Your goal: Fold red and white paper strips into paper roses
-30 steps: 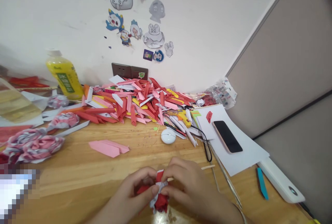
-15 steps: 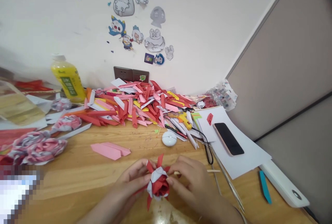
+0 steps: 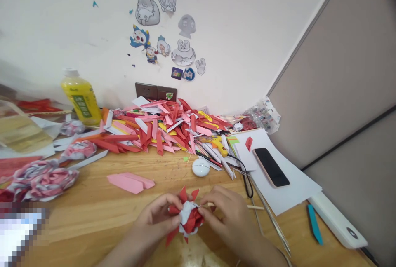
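Note:
A folded paper flower (image 3: 194, 219) with a red centre, a white ring and pointed red strips around it is held just above the wooden table. My left hand (image 3: 161, 216) pinches its left side, thumb on the white paper and fingers behind. On the other side, my right hand (image 3: 227, 211) has thumb and forefinger closed at the flower's right edge. A thin wooden stick (image 3: 255, 207) passes through my right hand, its end sticking out to the right. Left of the flower lie folded pink paper strips (image 3: 130, 182).
Folded red, pink, white and yellow strips (image 3: 154, 129) are heaped along the wall. A yellow glue gun (image 3: 220, 146), a white egg-shaped case (image 3: 201, 167) and a phone (image 3: 271, 167) lie rightward. Finished-looking pink-white paper flowers (image 3: 52, 180) and a drink bottle (image 3: 82, 98) stand left.
The flower has turned in my hands, its red centre now facing more to the right and its red strips at new angles. The view has shifted slightly.

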Available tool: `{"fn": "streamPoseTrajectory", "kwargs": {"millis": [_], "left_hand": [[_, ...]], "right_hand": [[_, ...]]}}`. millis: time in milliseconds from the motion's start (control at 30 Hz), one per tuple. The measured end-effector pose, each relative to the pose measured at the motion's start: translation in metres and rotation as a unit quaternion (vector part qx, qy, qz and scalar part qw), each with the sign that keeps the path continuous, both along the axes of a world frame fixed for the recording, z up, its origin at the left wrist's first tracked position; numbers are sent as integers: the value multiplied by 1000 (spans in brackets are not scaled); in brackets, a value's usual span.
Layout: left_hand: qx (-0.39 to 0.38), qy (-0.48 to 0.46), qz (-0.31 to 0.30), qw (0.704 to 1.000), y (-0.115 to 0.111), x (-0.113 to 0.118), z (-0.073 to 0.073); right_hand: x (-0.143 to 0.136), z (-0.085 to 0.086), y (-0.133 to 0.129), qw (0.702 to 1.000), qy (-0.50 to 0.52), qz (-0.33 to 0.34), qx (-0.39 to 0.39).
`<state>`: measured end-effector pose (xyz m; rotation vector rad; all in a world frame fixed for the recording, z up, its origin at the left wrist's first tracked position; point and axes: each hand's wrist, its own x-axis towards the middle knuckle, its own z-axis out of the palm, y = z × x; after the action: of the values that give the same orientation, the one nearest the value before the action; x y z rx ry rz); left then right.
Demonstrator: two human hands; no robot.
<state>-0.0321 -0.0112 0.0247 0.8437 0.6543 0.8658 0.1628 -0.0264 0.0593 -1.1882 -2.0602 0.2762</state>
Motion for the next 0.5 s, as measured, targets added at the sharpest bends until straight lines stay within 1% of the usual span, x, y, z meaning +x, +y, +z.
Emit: {"fn": "streamPoseTrajectory", "kwargs": {"millis": [133,200,267,433,500], "left_hand": [[28,-1,0,1000,1,1,-11],[33,4,6,999,1,1,-14],[41,4,14,999,2,0,-15],[75,1,13,997,4,-1,-15],[89,5,11,996,5,-1,-15]], "right_hand": [[0,-3,-1,1000,-15,1,-14],[0,-3,-2,999,-20,8,-29],[-1,-4,-2,999,-22,20,-28],[-1,-6,-4,997,-53,38,40],[-1,-6,-4,996,-63,40,55]]}}
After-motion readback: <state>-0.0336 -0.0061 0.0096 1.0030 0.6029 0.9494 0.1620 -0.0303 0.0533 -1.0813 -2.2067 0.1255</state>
